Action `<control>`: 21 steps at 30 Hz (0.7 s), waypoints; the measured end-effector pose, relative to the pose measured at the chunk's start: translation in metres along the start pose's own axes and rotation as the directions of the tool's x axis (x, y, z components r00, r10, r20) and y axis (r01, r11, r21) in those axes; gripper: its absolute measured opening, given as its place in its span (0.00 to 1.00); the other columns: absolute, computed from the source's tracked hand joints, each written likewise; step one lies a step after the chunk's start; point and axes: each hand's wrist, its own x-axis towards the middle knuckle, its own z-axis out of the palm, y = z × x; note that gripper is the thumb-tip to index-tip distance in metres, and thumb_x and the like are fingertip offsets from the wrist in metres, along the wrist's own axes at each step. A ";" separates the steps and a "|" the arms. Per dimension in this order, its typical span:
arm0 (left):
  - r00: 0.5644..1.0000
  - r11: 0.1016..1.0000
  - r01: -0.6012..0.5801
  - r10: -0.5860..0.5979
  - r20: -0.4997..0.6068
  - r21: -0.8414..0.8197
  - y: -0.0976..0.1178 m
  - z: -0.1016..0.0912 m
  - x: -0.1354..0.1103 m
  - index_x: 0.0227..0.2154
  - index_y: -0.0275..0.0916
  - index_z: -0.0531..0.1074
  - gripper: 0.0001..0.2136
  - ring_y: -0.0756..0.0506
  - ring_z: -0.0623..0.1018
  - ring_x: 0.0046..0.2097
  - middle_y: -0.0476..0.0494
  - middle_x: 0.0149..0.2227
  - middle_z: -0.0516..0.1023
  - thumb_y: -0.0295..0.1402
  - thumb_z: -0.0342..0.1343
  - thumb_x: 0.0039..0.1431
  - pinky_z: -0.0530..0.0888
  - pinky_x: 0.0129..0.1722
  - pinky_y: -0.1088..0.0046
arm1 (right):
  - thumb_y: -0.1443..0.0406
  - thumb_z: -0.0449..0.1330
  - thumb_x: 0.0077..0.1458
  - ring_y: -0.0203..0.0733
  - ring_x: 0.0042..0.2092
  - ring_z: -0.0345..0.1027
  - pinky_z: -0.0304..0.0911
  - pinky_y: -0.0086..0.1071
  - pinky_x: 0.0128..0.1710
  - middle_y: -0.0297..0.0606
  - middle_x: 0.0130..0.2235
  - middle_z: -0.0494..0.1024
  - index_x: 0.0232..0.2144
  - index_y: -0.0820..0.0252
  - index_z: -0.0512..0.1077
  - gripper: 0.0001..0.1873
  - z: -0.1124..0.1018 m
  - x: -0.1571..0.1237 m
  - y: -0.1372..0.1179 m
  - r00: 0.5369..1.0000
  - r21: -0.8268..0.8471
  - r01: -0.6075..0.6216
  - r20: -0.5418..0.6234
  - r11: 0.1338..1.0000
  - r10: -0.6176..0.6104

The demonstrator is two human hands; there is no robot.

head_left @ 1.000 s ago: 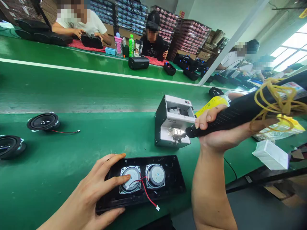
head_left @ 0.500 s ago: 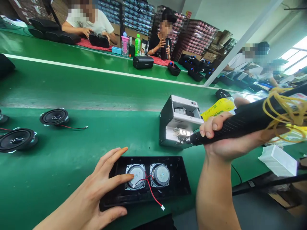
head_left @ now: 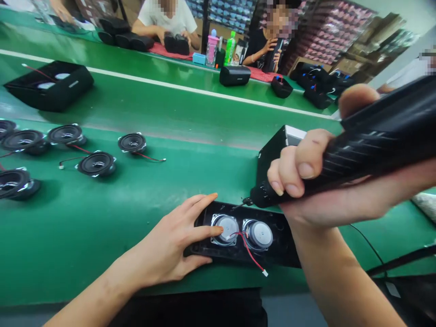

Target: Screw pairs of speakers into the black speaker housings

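A black speaker panel lies on the green bench in front of me, with two silver-backed speakers seated in it. A red-and-black wire with a white plug trails over its near edge. My left hand grips the panel's left end, thumb at the near edge and fingers at the far edge, index finger on the left speaker. My right hand is wrapped round a black electric screwdriver. The bit points left, near the panel's far edge between the speakers; whether it touches is unclear.
Behind the screwdriver stands a black-and-silver box machine, partly hidden. Several loose speakers lie at the left, with a black housing beyond. Across the bench, two people hold black speaker units, near bottles.
My right hand has brought the screwdriver left from the box machine to above the panel. My left hand stays on the panel, and the view has swung left.
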 end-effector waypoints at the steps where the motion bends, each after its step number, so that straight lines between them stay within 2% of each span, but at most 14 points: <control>1: 1.000 1.000 0.002 -0.002 0.000 -0.002 0.000 0.000 0.000 0.64 0.54 0.75 0.26 0.28 0.59 0.79 0.42 0.83 0.47 0.36 0.71 0.65 0.69 0.74 0.35 | 0.39 0.73 0.56 0.37 0.15 0.57 0.59 0.30 0.13 0.23 0.20 0.73 0.45 0.46 0.77 0.26 0.004 -0.001 0.007 0.999 0.009 -0.026 0.025 1.000 0.025; 6: 1.000 1.000 -0.018 0.018 -0.006 -0.024 -0.001 0.000 0.004 0.64 0.53 0.76 0.26 0.28 0.61 0.78 0.38 0.82 0.49 0.40 0.72 0.64 0.67 0.75 0.35 | 0.36 0.70 0.58 0.37 0.16 0.60 0.60 0.30 0.15 0.23 0.22 0.74 0.49 0.46 0.77 0.29 0.016 -0.009 0.038 0.991 -0.025 -0.091 0.101 0.996 0.093; 9: 0.999 0.999 -0.032 0.032 -0.018 -0.035 -0.001 0.000 0.006 0.64 0.52 0.76 0.24 0.29 0.61 0.78 0.36 0.81 0.51 0.40 0.70 0.66 0.66 0.75 0.36 | 0.36 0.68 0.59 0.37 0.16 0.61 0.60 0.30 0.15 0.23 0.22 0.74 0.48 0.47 0.77 0.28 0.017 -0.013 0.048 0.985 -0.039 -0.126 0.113 0.991 0.130; 15: 0.998 0.998 -0.044 0.042 -0.038 -0.051 0.000 0.001 0.007 0.62 0.49 0.78 0.21 0.27 0.62 0.78 0.35 0.81 0.53 0.40 0.67 0.69 0.68 0.74 0.36 | 0.37 0.67 0.61 0.37 0.17 0.62 0.60 0.30 0.16 0.23 0.22 0.74 0.48 0.47 0.78 0.27 0.015 -0.013 0.060 0.982 -0.054 -0.143 0.115 0.988 0.148; 21: 0.997 0.997 -0.056 0.053 -0.053 -0.054 -0.002 0.002 0.008 0.62 0.49 0.79 0.22 0.27 0.63 0.77 0.33 0.80 0.55 0.42 0.68 0.68 0.69 0.74 0.37 | 0.35 0.73 0.55 0.38 0.17 0.60 0.56 0.33 0.16 0.25 0.22 0.73 0.46 0.47 0.80 0.29 0.015 -0.012 0.065 0.981 -0.057 -0.164 0.096 0.985 0.169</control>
